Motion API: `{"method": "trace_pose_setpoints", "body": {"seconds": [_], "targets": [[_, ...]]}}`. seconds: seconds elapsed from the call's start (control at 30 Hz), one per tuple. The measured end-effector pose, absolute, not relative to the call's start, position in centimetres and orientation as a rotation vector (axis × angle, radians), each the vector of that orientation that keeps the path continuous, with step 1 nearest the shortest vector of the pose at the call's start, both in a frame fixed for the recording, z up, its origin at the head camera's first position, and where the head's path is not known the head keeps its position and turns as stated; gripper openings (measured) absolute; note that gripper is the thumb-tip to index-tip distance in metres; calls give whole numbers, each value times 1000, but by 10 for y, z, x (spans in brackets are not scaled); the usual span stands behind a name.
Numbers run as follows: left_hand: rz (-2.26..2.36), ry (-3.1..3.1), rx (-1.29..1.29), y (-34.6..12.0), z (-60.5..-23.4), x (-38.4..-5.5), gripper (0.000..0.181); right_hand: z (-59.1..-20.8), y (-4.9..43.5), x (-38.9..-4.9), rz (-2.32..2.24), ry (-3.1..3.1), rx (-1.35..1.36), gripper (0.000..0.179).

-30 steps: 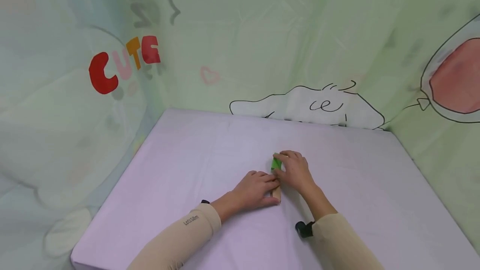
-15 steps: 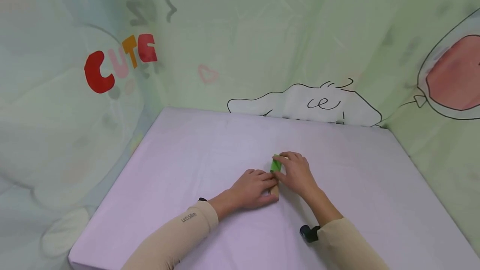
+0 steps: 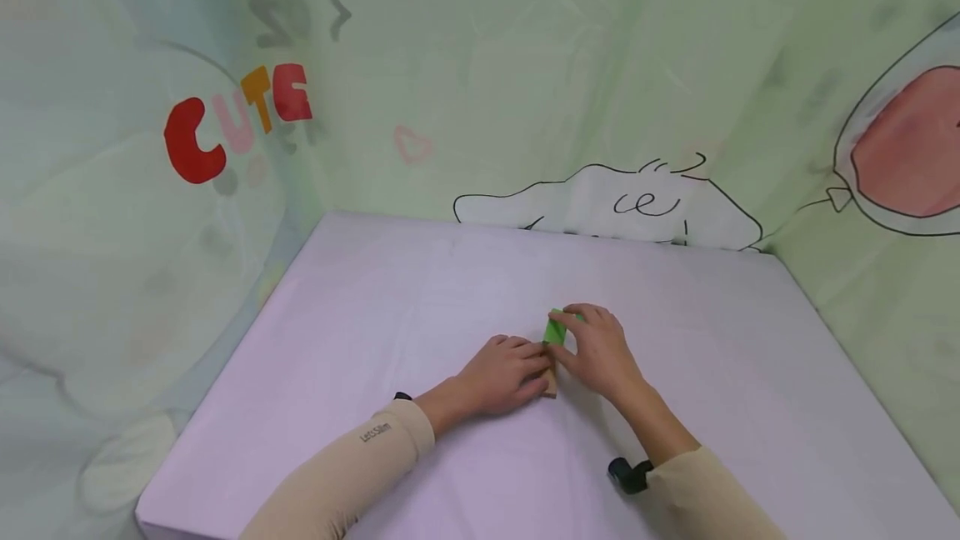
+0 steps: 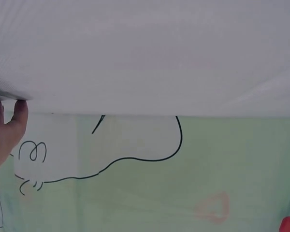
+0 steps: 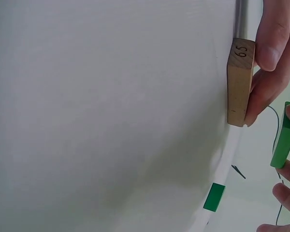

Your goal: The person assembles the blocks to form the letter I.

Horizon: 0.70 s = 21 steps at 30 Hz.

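My left hand (image 3: 504,375) holds a small wooden block (image 3: 551,388) low at the tabletop, its fingers reaching over it from the left. In the right wrist view the end of this wooden block (image 5: 240,82) bears the digits 65, and a thumb and finger of the left hand (image 5: 275,43) touch it. Just beyond, my right hand (image 3: 600,352) pinches a green block (image 3: 555,328) between thumb and fingers. That green block (image 5: 284,140) is lifted and tilted in the right wrist view. Another green block (image 5: 214,197) lies apart on the table.
A pale lilac cloth covers the table (image 3: 405,290). Behind and beside it hangs a printed curtain (image 3: 525,65) with coloured letters and line drawings. A black wrist camera (image 3: 628,475) sticks out from the right sleeve.
The green block in my right hand has moved slightly right and tilted a little. My left thumb has drawn back from the wooden block's near end. The right forearm has shifted to the right.
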<state>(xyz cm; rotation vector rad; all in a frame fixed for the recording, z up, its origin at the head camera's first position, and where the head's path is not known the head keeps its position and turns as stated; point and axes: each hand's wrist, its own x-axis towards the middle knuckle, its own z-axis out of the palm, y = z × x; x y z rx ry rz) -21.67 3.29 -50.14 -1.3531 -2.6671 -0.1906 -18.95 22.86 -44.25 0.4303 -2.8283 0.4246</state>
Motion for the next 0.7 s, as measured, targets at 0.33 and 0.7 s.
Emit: {"method": "trace_pose_setpoints", "body": {"seconds": [0.33, 0.7], "targets": [[-207, -2678, -1353, 33, -499, -218, 44, -440, 230, -174, 434, -2787, 482, 47], [-189, -2712, -1369, 32, -500, -217, 45, -439, 226, -156, 402, -2812, 530, 48]]}}
